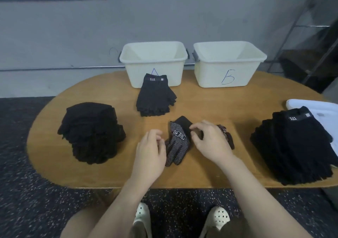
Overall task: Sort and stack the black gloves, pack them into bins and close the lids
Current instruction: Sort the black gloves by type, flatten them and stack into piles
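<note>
Two pale perforated clogs on a speckled dark floor lie nearest the viewer, below the near edge of an oval wooden table. Left hand: hovering just left of a dotted glove, fingers loosely curled, holding nothing; whether it touches the glove cannot be told. Right hand: fingers curled over the cuff region of the dotted glove and over a second patterned glove, which it largely hides; an actual grip cannot be confirmed.

Outward from the hands: a small stack of fingerless gloves with a "5.11" cuff label lies beyond the dotted glove, its cuff against the front wall of bin A. A tall pile of plain black gloves stands at the left. A second large pile of labelled gloves stands at the right, cut off by the frame edge.

Containers: bin A and bin B, cream-coloured and lidless, stand side by side at the far edge; their visible interiors hold nothing, though the bottoms are hidden. A white lid-like panel lies behind the right pile, partly covered and cut off.
</note>
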The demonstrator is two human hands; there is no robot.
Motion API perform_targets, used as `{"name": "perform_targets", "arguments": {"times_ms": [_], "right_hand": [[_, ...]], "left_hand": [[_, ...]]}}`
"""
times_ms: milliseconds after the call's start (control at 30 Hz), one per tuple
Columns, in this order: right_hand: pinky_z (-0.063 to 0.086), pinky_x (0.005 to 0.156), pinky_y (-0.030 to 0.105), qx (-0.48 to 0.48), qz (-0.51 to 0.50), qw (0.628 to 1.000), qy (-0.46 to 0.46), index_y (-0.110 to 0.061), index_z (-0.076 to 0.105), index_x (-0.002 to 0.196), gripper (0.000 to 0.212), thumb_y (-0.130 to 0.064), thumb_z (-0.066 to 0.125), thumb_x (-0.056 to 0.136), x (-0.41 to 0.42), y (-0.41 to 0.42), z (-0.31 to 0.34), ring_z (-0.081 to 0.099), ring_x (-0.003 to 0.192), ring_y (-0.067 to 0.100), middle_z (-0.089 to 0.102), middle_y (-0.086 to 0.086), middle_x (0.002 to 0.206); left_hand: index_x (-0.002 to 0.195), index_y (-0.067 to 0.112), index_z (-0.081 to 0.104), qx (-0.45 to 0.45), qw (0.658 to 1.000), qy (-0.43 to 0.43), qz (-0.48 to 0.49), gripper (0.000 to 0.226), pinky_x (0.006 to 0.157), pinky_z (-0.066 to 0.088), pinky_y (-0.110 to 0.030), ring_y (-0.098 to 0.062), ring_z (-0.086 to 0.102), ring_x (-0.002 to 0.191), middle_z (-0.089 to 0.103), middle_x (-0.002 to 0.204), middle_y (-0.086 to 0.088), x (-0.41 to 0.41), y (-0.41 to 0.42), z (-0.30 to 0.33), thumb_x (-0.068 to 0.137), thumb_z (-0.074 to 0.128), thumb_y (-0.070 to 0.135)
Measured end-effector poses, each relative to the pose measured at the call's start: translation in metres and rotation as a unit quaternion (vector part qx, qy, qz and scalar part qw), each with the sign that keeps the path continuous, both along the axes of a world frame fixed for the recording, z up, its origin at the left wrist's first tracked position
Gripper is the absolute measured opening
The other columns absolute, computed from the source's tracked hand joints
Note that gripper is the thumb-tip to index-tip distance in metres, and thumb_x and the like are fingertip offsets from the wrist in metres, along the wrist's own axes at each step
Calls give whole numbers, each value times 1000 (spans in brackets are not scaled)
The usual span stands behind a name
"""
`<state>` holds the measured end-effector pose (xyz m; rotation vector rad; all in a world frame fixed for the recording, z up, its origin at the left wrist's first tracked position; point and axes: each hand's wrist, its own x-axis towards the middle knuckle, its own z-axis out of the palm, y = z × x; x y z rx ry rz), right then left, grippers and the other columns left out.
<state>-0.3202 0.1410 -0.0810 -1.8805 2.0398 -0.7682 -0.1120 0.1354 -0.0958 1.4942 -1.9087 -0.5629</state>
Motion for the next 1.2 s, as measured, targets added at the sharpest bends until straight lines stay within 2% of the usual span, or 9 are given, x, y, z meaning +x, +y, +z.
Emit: {"name": "perform_targets", "arguments": {"times_ms": [167,333,433,567,800,867,967,1067,1200], "right_hand": [[47,90,41,-25,-3,996,88,-19,71,115,30,-39,67,94,0,-38,-11,64,105,26,67,-1,106],[50,87,38,36,8,999,26,-25,64,124,42,-54,61,94,-7,-43,-12,58,99,16,59,-8,106],[48,87,35,66,6,998,6,-25,64,124,46,-57,62,91,-10,-48,-9,56,98,13,56,-10,103],[44,90,33,87,13,996,2,-27,67,105,37,-57,71,85,-2,-54,-3,51,104,12,54,-12,100],[42,99,36,142,45,988,43,-23,56,127,49,-54,69,90,8,-59,-2,47,117,17,48,-9,113],[42,98,37,149,41,987,39,-22,60,121,45,-52,69,91,10,-59,-3,47,115,19,50,-7,112],[40,84,32,113,29,993,-7,-24,61,93,25,-45,73,91,11,-55,-6,50,102,17,55,-6,102],[44,64,26,61,25,986,-153,-21,54,80,27,-34,73,93,9,-51,-3,58,76,16,65,2,87],[55,86,49,-2,45,964,-262,-18,57,84,22,-25,77,91,3,-49,2,66,89,28,69,8,93]], "left_hand": [[133,24,62,109,993,6,-43,31,107,47,-40,-10,61,109,65,118,10,-19,-77,1,104,55,31],[147,18,51,249,957,50,-138,48,103,46,-24,-1,59,114,63,130,8,-27,-112,13,101,63,22],[142,27,56,237,963,16,-125,45,84,43,-12,3,59,107,65,127,11,-23,-108,14,98,67,24],[115,31,69,221,970,19,-103,25,75,44,-3,5,60,94,67,106,14,-17,-100,14,92,76,27],[109,34,68,166,982,32,-80,30,76,45,-11,-1,61,86,65,90,13,-18,-86,8,86,81,18],[109,32,68,163,982,49,-78,29,77,48,-16,-3,61,80,64,88,11,-17,-84,8,87,80,17],[110,30,68,158,982,69,-74,29,78,51,-22,-5,60,77,64,87,9,-11,-79,6,87,81,18],[119,28,68,135,984,98,-61,33,82,57,-30,-12,67,85,69,92,5,-6,-73,4,88,80,24],[107,20,75,165,968,161,-99,13,83,61,-33,-13,74,87,77,93,2,-4,-64,14,96,71,26]]}}
